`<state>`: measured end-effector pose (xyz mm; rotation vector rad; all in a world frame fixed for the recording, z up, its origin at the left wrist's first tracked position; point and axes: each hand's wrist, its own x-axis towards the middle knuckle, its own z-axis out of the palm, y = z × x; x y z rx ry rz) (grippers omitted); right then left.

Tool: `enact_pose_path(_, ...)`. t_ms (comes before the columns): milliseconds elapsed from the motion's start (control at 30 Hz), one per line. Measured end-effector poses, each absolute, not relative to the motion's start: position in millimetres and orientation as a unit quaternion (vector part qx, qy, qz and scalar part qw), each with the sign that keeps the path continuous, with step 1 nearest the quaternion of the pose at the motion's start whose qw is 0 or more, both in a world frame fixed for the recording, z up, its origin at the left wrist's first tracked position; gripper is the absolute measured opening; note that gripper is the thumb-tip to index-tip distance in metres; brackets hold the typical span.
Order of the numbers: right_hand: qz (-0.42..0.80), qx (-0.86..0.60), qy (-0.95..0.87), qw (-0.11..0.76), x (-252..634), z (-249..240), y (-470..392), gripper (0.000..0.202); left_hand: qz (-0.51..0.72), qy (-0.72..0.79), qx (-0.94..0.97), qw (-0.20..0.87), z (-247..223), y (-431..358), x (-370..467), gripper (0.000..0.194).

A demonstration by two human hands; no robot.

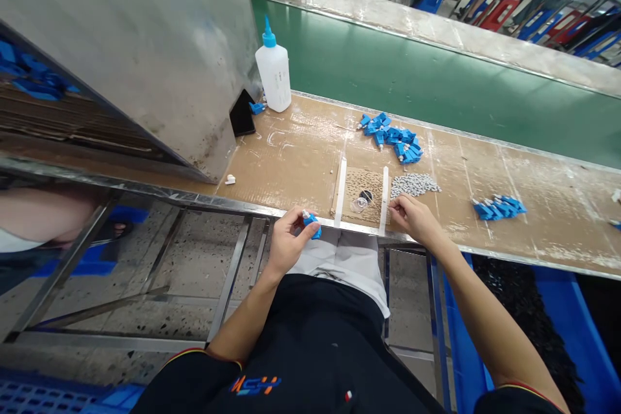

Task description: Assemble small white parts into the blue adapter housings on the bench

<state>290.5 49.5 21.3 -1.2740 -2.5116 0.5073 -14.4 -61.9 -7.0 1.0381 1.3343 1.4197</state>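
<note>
My left hand [290, 238] is closed on a small blue plastic part [312, 225] with a white tip, held over the bench's front edge. My right hand [410, 215] has its thumb and fingers pinched together beside a taped cardboard pad [369, 182]; whatever is between the fingertips is too small to make out. On that pad lie a small black piece [366, 196] and a clear ring-like piece [359, 204]. Just beyond my right fingers spreads a pile of small grey pieces [414, 184]. Farther back is a heap of blue parts [395, 137].
More blue parts [499, 207] lie to the right on the cardboard-covered bench [291, 155]. A white bottle [274, 71] with a blue nozzle stands at the back, near a metal housing [160, 32]. Behind runs a green conveyor belt [436, 77]. Blue bins [557, 310] sit below right.
</note>
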Motion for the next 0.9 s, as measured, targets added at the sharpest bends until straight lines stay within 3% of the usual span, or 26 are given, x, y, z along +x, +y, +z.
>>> enact_pose_path(367, 0.040, -0.378, -0.922, -0.071, 211, 69, 59, 0.018, 0.589, 0.549, 0.409, 0.430, -10, -68, -24, 0.024)
enact_pose_path(600, -0.002, -0.401, -0.907, -0.130, 201, 66, 54, 0.019, 0.592, 0.547, 0.404, 0.432, -13, -68, -26, 0.023)
enact_pose_path(767, -0.014, -0.392, -0.916, -0.085, 207, 63, 57, 0.023, 0.601, 0.535, 0.399, 0.439, -13, -67, -26, 0.026)
enact_pose_path(900, 0.051, -0.363, -0.926, 0.089, 213, 71, 47, 0.017, 0.608, 0.504, 0.365, 0.494, -10, -66, -23, 0.038)
